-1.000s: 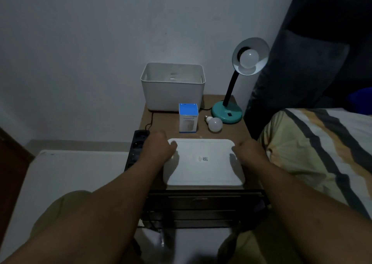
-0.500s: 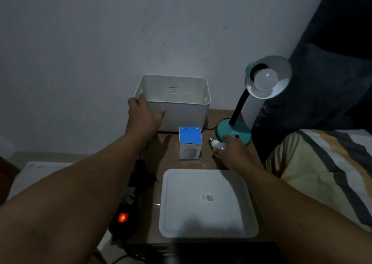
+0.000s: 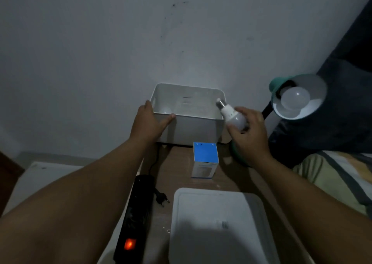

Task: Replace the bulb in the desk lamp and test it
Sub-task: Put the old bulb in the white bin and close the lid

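Taking the open white bin (image 3: pixel 189 110) at the back of the small table (image 3: pixel 181 163) as the landmark: nearest the camera, well in front of the bin, a white lid (image 3: pixel 219 225) lay flat on the table. To the lid's left a black power strip (image 3: pixel 132 219) showed a lit orange switch, with a loose plug (image 3: pixel 161 197) beside it. Between lid and bin stood a blue-topped bulb box (image 3: pixel 205 159), upright.

The left hand (image 3: pixel 149 122) gripped the bin's near left corner, thumb along the front rim and fingers wrapped round the side wall. Something pale and round lay inside that corner; it was too dim to identify.

The right hand (image 3: pixel 249 134), just right of the bin, held a white bulb (image 3: pixel 231 114), fingers curled round its globe, the metal screw base pointing up towards the bin's right rim.

Right of the bin, the teal desk lamp (image 3: pixel 298 96) had another bulb (image 3: pixel 295 98) seated in its shade.
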